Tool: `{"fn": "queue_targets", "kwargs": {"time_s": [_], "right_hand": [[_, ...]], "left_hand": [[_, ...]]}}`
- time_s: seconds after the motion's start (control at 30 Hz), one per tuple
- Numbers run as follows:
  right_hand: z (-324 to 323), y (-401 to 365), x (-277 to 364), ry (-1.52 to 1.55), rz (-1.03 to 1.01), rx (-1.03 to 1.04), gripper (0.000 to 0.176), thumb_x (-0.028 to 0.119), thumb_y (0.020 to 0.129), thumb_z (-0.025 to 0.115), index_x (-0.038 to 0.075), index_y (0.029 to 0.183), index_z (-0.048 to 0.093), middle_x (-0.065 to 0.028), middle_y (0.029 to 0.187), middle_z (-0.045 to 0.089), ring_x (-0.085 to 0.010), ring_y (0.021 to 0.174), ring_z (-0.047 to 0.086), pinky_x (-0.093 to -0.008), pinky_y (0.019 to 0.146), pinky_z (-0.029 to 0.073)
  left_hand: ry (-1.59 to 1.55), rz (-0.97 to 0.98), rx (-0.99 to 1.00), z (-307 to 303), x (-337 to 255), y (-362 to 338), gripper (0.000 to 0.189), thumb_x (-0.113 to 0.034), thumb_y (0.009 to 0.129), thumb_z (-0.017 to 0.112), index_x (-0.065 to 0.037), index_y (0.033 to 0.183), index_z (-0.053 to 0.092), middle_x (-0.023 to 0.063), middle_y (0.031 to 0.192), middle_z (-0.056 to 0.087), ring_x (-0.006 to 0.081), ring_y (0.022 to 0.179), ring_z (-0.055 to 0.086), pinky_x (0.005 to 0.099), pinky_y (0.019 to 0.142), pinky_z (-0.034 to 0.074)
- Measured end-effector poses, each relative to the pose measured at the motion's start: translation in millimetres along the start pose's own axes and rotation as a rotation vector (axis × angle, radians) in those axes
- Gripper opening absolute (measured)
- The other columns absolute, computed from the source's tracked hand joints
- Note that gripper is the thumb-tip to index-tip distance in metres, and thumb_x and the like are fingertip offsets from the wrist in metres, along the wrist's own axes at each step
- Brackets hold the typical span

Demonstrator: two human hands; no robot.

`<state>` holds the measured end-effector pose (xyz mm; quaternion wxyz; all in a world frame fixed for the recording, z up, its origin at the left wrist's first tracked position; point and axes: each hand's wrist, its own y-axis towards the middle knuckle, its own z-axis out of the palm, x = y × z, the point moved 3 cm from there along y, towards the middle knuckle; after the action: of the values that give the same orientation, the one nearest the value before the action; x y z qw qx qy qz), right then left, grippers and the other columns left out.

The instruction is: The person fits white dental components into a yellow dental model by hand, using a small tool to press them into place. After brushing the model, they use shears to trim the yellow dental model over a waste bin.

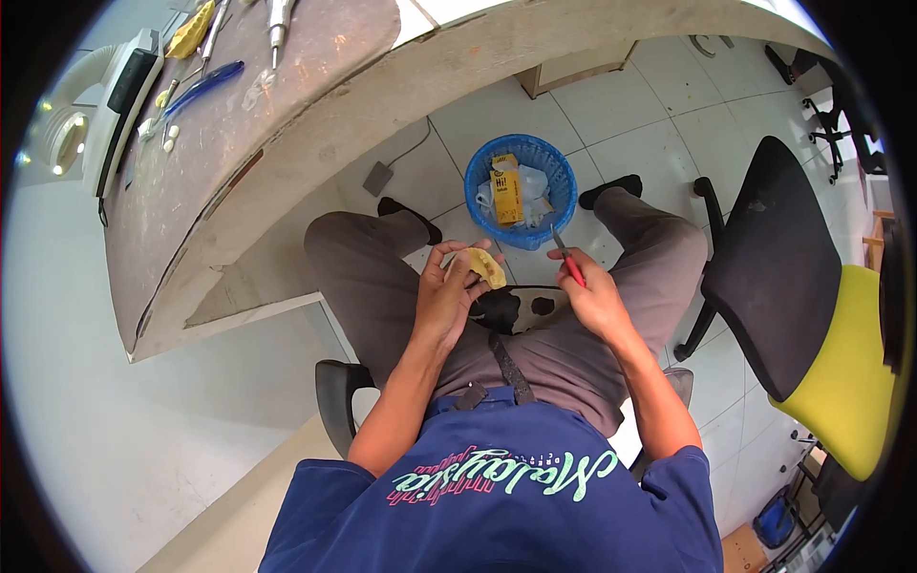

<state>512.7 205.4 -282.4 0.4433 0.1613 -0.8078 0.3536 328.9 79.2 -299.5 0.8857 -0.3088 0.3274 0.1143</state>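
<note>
My left hand (pixel 445 294) is closed around a pale yellow dental model (pixel 488 268), curved like a jaw arch, above my lap. Brownish patches show on the model, and my fingers cover part of it. In my right hand (pixel 600 301) is a small knife (pixel 572 266) with a red handle, its short blade angled up and away from me. A gap separates the knife from the model. Just beyond both hands, on the floor between my feet, stands a waste bin (pixel 475 172) lined with a blue bag.
Inside the bin lie a yellow box (pixel 506 191) and crumpled plastic. A curved workbench (pixel 315 57) at upper left carries a handpiece (pixel 278 29), a blue pen-like tool (pixel 204 88) and another yellow model (pixel 191 31). An office chair (pixel 778 267) is at right. A foot pedal (pixel 378 178) sits under the bench.
</note>
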Motion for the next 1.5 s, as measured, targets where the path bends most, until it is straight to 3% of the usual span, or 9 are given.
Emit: {"fn": "queue_targets", "kwargs": {"time_s": [0.2, 0.43, 0.53, 0.6, 0.8, 1.0, 1.2, 1.43, 1.5], "right_hand": [[14, -30, 20, -0.223, -0.197, -0.039, 0.037, 0.010, 0.086, 0.057, 0.001, 0.122, 0.058, -0.0258, 0.108, 0.060, -0.0456, 0.098, 0.060, -0.0481, 0.086, 0.048], [25, -48, 30, -0.196, -0.245, -0.081, 0.044, 0.004, 0.082, 0.059, 0.002, 0.126, 0.056, -0.0223, 0.099, 0.055, -0.0419, 0.095, 0.057, -0.0478, 0.085, 0.046], [27, -50, 29, -0.202, -0.261, -0.104, 0.049, 0.004, 0.081, 0.061, 0.001, 0.129, 0.055, -0.0220, 0.101, 0.055, -0.0406, 0.097, 0.055, -0.0473, 0.087, 0.045], [29, -50, 28, -0.212, -0.267, -0.119, 0.051, 0.004, 0.080, 0.061, 0.000, 0.131, 0.055, -0.0217, 0.102, 0.054, -0.0398, 0.097, 0.055, -0.0469, 0.088, 0.045], [35, -50, 32, -0.327, -0.313, -0.183, 0.060, 0.004, 0.079, 0.063, -0.003, 0.137, 0.050, -0.0198, 0.104, 0.053, -0.0360, 0.099, 0.054, -0.0463, 0.089, 0.043], [34, -47, 37, -0.497, -0.303, -0.289, 0.058, 0.005, 0.079, 0.065, -0.001, 0.136, 0.053, -0.0187, 0.102, 0.055, -0.0342, 0.095, 0.056, -0.0455, 0.086, 0.044], [29, -42, 16, -0.323, -0.219, -0.127, 0.043, 0.007, 0.080, 0.066, 0.002, 0.123, 0.063, -0.0160, 0.090, 0.057, -0.0351, 0.083, 0.057, -0.0440, 0.080, 0.047], [11, -41, 29, -0.247, -0.326, -0.118, 0.053, 0.002, 0.081, 0.060, 0.001, 0.134, 0.054, -0.0196, 0.102, 0.055, -0.0361, 0.094, 0.055, -0.0438, 0.088, 0.045], [6, -42, 33, -0.245, -0.337, -0.078, 0.058, 0.001, 0.080, 0.059, 0.000, 0.137, 0.051, -0.0199, 0.105, 0.054, -0.0358, 0.096, 0.054, -0.0441, 0.090, 0.044]], "left_hand": [[0.145, 0.183, -0.081, 15, 4, -10, 0.032, 0.005, 0.091, 0.065, -0.001, 0.118, 0.050, 0.0181, 0.126, 0.060, 0.0280, 0.112, 0.065, 0.0376, 0.091, 0.058], [0.273, 0.332, -0.094, 37, -5, -30, 0.032, 0.001, 0.094, 0.063, 0.001, 0.123, 0.049, 0.0188, 0.124, 0.060, 0.0313, 0.103, 0.068, 0.0359, 0.086, 0.060], [0.405, 0.448, -0.074, 40, -7, -32, 0.032, 0.000, 0.094, 0.063, 0.002, 0.124, 0.050, 0.0194, 0.125, 0.061, 0.0290, 0.102, 0.069, 0.0337, 0.084, 0.060], [0.545, 0.468, -0.124, 44, -9, -33, 0.033, 0.004, 0.092, 0.064, 0.003, 0.123, 0.054, 0.0166, 0.121, 0.065, 0.0202, 0.102, 0.067, 0.0290, 0.090, 0.055], [0.773, 0.577, -0.130, 54, -9, -39, 0.029, 0.004, 0.090, 0.066, 0.003, 0.118, 0.058, 0.0154, 0.120, 0.066, 0.0173, 0.103, 0.065, 0.0283, 0.092, 0.053], [0.643, 0.617, -0.124, 54, 1, -39, 0.025, 0.004, 0.090, 0.068, 0.002, 0.113, 0.058, 0.0167, 0.119, 0.066, 0.0186, 0.105, 0.065, 0.0298, 0.094, 0.052], [0.658, 0.538, -0.100, 47, 3, -39, 0.027, 0.002, 0.093, 0.064, 0.002, 0.118, 0.053, 0.0181, 0.120, 0.065, 0.0195, 0.106, 0.065, 0.0306, 0.095, 0.053], [0.317, 0.429, -0.003, 45, 4, -36, 0.025, -0.005, 0.096, 0.062, 0.000, 0.118, 0.050, 0.0202, 0.119, 0.064, 0.0237, 0.103, 0.067, 0.0347, 0.090, 0.059], [0.301, 0.365, 0.037, 44, 2, -36, 0.028, -0.001, 0.093, 0.065, 0.000, 0.118, 0.051, 0.0163, 0.116, 0.066, 0.0180, 0.105, 0.065, 0.0284, 0.090, 0.055]]}}
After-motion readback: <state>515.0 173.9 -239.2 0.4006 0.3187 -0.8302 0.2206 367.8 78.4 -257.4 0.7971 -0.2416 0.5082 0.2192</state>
